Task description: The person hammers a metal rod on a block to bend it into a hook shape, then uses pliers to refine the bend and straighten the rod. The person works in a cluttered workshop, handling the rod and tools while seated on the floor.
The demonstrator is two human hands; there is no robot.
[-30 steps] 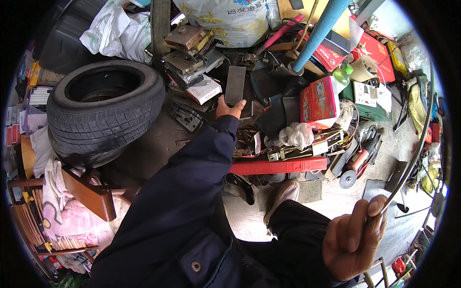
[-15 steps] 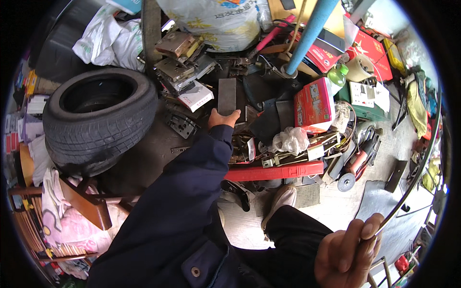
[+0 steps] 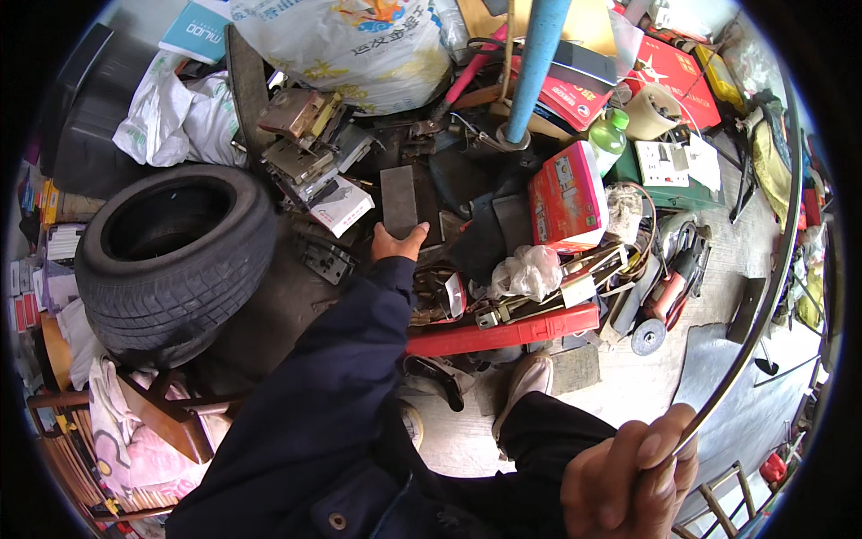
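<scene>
My left hand (image 3: 400, 241) reaches forward and grips the near end of a grey rectangular block (image 3: 399, 195), shaped like a whetstone, with thumb and fingers at its sides. The block lies on the dark cluttered worktop. At the lower right, my right hand (image 3: 631, 472) is closed round the near end of a long thin dark strip (image 3: 747, 370). The strip bends in the picture and runs up along the right rim; its far end is hard to make out. Metal lock cases (image 3: 301, 117) are stacked left of the block, beside a small white box (image 3: 342, 205).
A tyre (image 3: 175, 260) lies at left. A blue post (image 3: 537, 72) rises behind the block. To the right are a red box (image 3: 567, 199), a green-capped bottle (image 3: 608, 142) and a red bar (image 3: 507, 331) along the front. An angle grinder (image 3: 666, 296) rests on the floor.
The view has shifted, so most worktop things sit further left and slightly lower. My left hand keeps its grip on the block, and my right hand still holds the strip.
</scene>
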